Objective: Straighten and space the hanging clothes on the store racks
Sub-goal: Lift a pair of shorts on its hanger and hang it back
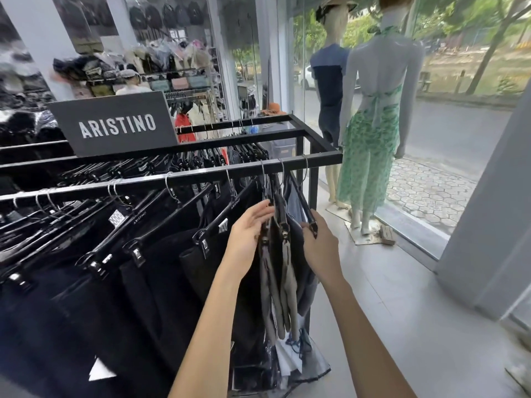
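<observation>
A black metal rack (pixel 201 172) carries a long row of dark trousers (pixel 120 282) on black clip hangers. At its right end hang a few lighter garments, grey and beige (pixel 283 285), bunched close together. My left hand (pixel 250 228) rests with spread fingers against the left side of that bunch, at the hanger tops. My right hand (pixel 320 239) grips the end of the rightmost black hanger (pixel 304 208), which angles out from the rail. Pale blue fabric (pixel 294 201) shows between the hangers.
A dark ARISTINO sign (pixel 115 124) stands on the rack top. Two mannequins (pixel 373 124) stand by the glass shopfront to the right, on a pale tiled floor (pixel 402 311). A grey pillar (pixel 488 225) rises at far right. Shelves of bags and caps (pixel 161 67) fill the back.
</observation>
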